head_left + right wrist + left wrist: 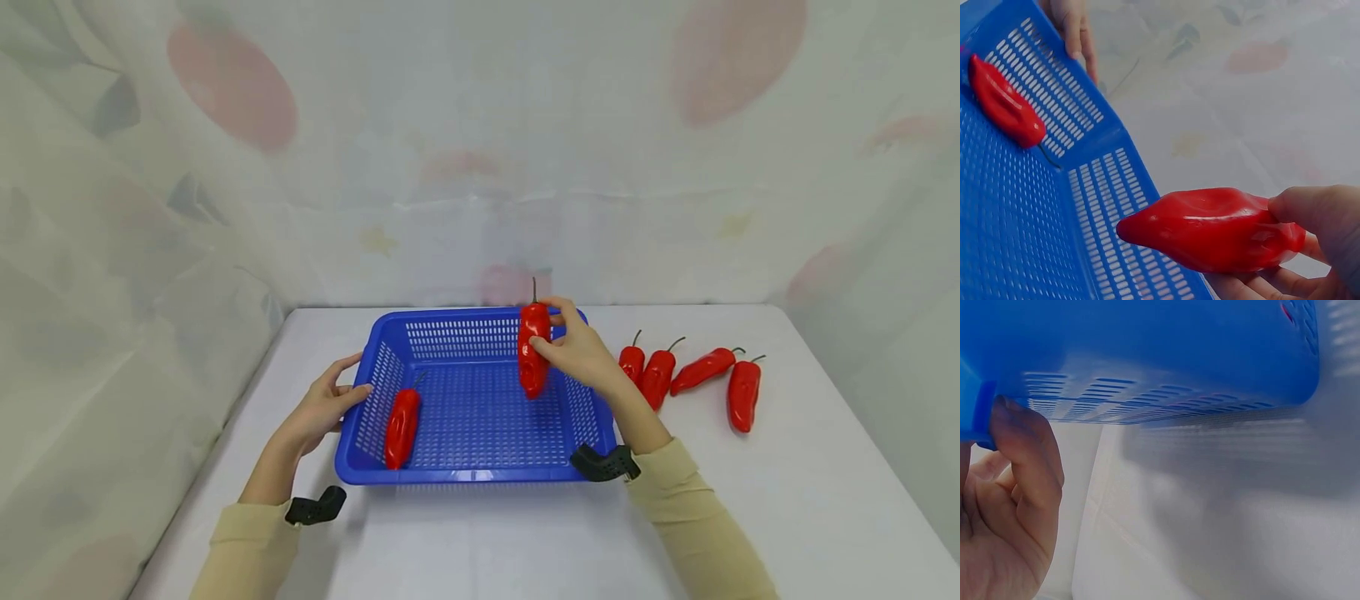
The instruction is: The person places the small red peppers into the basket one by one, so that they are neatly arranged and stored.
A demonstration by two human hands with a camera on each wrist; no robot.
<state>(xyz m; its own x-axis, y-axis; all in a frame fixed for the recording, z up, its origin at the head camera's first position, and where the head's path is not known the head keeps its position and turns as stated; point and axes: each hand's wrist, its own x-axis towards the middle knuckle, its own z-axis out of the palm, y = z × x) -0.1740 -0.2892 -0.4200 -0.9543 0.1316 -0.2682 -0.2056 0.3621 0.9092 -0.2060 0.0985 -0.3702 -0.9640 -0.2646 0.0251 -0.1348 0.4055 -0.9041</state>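
Observation:
My right hand (581,348) pinches a red chili pepper (533,354) between thumb and fingers, stem up, over the right part of a blue plastic basket (480,476). In the right wrist view the held pepper (1210,228) is seen from close by, its tip pointing left. My left hand (322,408) grips the basket's left rim; in the left wrist view its fingers (1035,456) curl under that rim. Another red pepper (402,427) lies inside the basket along the left side.
Several red peppers lie on the white table to the right of the basket, among them one pepper (744,396) farthest right and one tilted pepper (705,371). A patterned curtain (480,167) hangs behind the table and along its sides.

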